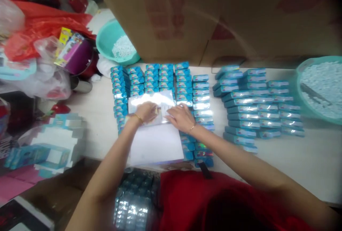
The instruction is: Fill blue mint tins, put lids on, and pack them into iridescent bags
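Observation:
My left hand (146, 113) is closed, its fingers curled around a small pale piece that blur keeps me from making out. Opposite it, my right hand (183, 117) has its fingers apart and pointing left, the tips touching a glossy, film-like white sheet (136, 102). Both hands are over this sheet. Just below lies a plain white sheet (157, 143), nearer to me. Rows of small blue boxes (152, 78) lie around and partly under the sheets.
More blue boxes (243, 111) stand in rows at the right. A teal basin (301, 92) with small white pieces is at the far right, another teal basin (105, 42) at the back left. A big cardboard box (187, 17) rises behind. Flattened cartons (57, 135) lie left.

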The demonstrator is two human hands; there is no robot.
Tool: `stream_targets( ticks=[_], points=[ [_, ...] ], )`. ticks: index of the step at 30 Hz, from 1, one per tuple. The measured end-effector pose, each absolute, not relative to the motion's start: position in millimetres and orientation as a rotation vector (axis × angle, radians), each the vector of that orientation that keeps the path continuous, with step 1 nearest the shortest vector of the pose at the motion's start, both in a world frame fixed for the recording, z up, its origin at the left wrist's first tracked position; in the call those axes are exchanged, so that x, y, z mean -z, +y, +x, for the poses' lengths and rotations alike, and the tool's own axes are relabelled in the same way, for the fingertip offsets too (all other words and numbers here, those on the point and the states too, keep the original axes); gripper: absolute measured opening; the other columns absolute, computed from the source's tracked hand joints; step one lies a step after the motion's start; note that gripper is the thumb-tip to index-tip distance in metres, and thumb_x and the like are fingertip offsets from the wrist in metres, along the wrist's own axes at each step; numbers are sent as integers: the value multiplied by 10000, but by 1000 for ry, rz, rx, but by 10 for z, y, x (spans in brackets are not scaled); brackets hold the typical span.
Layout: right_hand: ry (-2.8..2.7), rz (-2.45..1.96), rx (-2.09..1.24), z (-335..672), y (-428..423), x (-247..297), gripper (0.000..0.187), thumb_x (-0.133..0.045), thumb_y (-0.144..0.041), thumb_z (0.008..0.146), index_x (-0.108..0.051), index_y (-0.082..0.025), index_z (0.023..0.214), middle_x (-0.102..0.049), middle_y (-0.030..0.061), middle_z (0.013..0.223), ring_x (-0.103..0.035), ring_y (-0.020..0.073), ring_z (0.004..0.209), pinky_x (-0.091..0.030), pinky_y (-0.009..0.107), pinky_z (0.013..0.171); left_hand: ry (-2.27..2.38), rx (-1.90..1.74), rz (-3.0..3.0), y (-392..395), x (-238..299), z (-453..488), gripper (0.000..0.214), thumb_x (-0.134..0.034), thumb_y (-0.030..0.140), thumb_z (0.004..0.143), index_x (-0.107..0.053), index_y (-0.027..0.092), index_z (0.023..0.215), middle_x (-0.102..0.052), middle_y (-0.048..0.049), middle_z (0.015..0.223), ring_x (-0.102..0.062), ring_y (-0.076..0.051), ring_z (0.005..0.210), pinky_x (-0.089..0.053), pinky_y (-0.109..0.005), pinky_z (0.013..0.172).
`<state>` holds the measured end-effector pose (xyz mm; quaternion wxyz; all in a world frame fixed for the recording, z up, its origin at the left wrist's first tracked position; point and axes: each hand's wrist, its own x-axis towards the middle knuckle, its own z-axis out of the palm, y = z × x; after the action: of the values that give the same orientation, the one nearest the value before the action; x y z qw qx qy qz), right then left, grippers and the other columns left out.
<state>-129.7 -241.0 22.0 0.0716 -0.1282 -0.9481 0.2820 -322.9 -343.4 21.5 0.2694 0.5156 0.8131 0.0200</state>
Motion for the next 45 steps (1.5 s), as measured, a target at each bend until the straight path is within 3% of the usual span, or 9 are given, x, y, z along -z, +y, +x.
stream_targets(
  ticks=[3,6,15,22,26,29,35,40,45],
  points=[
    [-2904,-307,-825,-1187,-2609,-11,381,-430,-358,964,-610,-124,1204,-586,143,1307,-468,298,1242,-310,478,1027,2375,-75,1439,-3627,-89,-3009,240,-581,233,801,-628,225,1036,-623,-104,1075,-543,-275,1019,-369,-388,827],
    [-2958,-304,-819,-1179,-2743,182,408,-428,-301,963,-538,-110,1306,-465,135,1437,-365,292,1353,-287,498,1080,2438,-91,1468,-3679,-4,-2950,230,-518,254,861,-608,218,1069,-614,-106,1042,-532,-275,995,-340,-407,829],
    [-2926,-370,-817,-1109,-2809,420,504,-396,-267,964,-378,-97,1438,-304,138,1528,-215,245,1439,-216,483,1171,2440,-119,1670,-3654,71,-2859,265,-413,246,922,-660,237,1019,-611,-108,983,-504,-267,929,-310,-418,789],
    [-2896,-389,-837,-1096,-2831,417,503,-372,-285,974,-386,-70,1429,-322,147,1518,-231,244,1433,-206,467,1178,2419,-317,1694,-3757,107,-2685,230,-438,181,906,-639,224,1011,-624,-110,1178,-506,-270,1050,-319,-426,860],
    [-2862,-385,-874,-1123,-2811,474,497,-392,-278,968,-389,-93,1429,-311,142,1526,-204,238,1442,-206,469,1174,2418,-589,1588,-3941,-69,-2436,146,-477,191,897,-622,199,900,-667,-96,1019,-563,-226,924,-362,-383,833],
    [-2782,-401,-1015,-1112,-2784,399,461,-351,-230,971,-414,-132,1417,-351,135,1511,-211,222,1441,-210,479,1167,2541,-1101,1224,-4100,-365,-2120,78,-569,259,868,-599,189,853,-646,-43,829,-574,-181,813,-397,-334,804],
    [-2127,-700,-1609,-508,-2891,-110,467,-321,-474,974,-555,-217,1285,-564,96,1311,-467,218,1270,-341,417,1097,2124,-1866,169,-4203,-848,-1329,215,-737,279,720,-581,171,821,-614,5,768,-588,-114,739,-455,-246,744],
    [-1772,-931,-2106,288,-3053,-353,555,-441,-645,861,-603,-215,1172,-650,76,1130,-579,234,1079,-439,400,958,1752,-1912,-190,-4145,-934,-673,258,-775,264,633,-572,169,762,-566,42,646,-534,-72,617,-429,-194,629],
    [-1656,-1003,-2147,805,-3072,-479,342,-604,-541,799,-579,-205,738,-592,-8,679,-554,151,685,-465,299,722,1733,-1804,-230,-4136,-763,-162,273,-779,293,622,-576,161,747,-593,32,635,-526,-74,578,-417,-186,562]
  ],
)
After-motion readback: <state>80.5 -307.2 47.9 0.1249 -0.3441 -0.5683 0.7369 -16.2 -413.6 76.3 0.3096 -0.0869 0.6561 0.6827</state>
